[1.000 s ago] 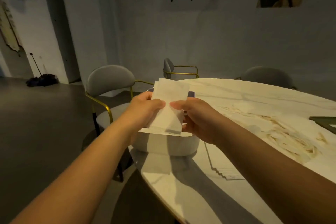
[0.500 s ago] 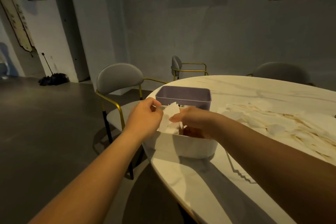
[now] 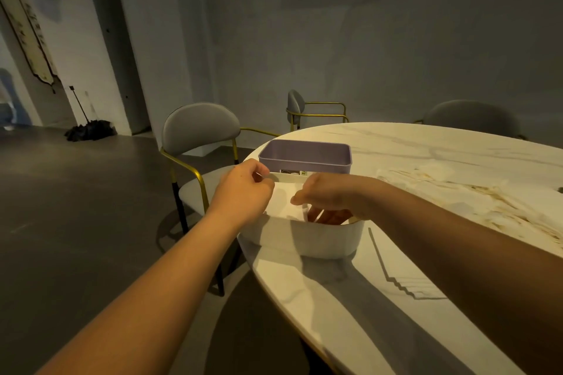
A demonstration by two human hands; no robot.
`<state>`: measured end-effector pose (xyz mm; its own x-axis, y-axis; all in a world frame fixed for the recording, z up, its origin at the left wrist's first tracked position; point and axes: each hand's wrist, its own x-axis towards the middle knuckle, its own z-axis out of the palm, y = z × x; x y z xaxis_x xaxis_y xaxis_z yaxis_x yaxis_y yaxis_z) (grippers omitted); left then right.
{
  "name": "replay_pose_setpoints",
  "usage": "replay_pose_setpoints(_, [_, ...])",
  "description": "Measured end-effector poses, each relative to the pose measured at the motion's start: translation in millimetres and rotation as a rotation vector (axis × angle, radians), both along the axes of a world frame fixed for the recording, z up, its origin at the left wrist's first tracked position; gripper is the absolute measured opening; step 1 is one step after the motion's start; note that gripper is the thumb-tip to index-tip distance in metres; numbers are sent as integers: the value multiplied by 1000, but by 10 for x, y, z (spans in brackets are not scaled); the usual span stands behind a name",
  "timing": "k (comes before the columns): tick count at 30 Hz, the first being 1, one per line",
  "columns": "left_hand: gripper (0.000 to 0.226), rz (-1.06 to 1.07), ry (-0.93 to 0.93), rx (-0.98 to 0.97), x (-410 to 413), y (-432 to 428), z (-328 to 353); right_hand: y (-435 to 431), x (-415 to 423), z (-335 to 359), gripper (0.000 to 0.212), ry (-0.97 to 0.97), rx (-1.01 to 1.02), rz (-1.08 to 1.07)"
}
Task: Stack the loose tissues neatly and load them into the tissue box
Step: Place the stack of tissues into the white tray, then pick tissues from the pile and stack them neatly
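The white tissue box [image 3: 323, 239] stands open-topped near the table's left edge. A stack of white tissues [image 3: 286, 202] sits down inside it, between my hands. My left hand [image 3: 243, 189] is at the box's left rim, with thumb and curled fingers pinching the stack's left edge. My right hand [image 3: 330, 196] reaches into the box from the right, thumb on the tissues and fingers down inside against them. A heap of loose tissues [image 3: 487, 204] lies spread on the table to the right. A small stepped stack of tissues [image 3: 408, 285] lies beside my right forearm.
A purple tray-like lid [image 3: 304, 155] stands right behind the box. The round marble table [image 3: 335, 313] ends just left of the box. A grey chair [image 3: 201, 134] with gold arms stands at that edge, with two more chairs behind the table.
The tissues I held upright above the box have gone down into it. Both hands have dropped with them to the rim, and my view has shifted left.
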<state>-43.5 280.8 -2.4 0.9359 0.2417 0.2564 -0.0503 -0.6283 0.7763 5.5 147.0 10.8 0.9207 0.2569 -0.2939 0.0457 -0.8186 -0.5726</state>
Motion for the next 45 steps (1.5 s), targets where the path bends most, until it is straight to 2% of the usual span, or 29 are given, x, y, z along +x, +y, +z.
replay_pose_setpoints(4, [14, 6, -31, 23, -19, -48, 61, -150, -48, 182, 41, -2, 78, 41])
replay_pose_setpoints(11, [12, -58, -125, 67, 69, -651, 193, -776, -37, 492, 34, -196, 120, -68])
replay_pose_setpoints(15, [17, -148, -164, 81, 124, -1293, 162, -1307, -47, 321, 43, -248, 118, -165])
replay_pose_setpoints(19, [25, -191, -115, 183, 145, -1931, -89, -1943, -64, 30, 43, -363, -101, -193])
replay_pose_setpoints(22, [31, -204, -29, 194, 195, -2237, -308, -2359, -104, -159, 42, -426, -180, -234])
replay_pose_setpoints(25, [38, -196, 14, 184, 281, -2388, -488, -2615, -147, -315, 43, -494, -169, -246])
replay_pose_setpoints(29, [45, -202, -43, 190, 342, -2552, -651, -2870, -184, -459, 45, -636, -37, -304])
replay_pose_setpoints(34, [44, -224, -75, 276, 447, -2638, -702, -3117, -206, -579, 40, -591, 190, -313])
replay_pose_setpoints(37, [45, -220, -94, 359, 459, -2670, -721, -3236, -211, -543, 47, -550, 304, -270])
replay_pose_setpoints(40, [46, -232, -118, 410, 493, -2673, -734, -3277, -206, -538, 56, -522, 306, -196])
replay_pose_setpoints(45, [35, -281, -237, 437, 587, -2637, -805, -3243, -158, -607, 57, -476, 275, -144])
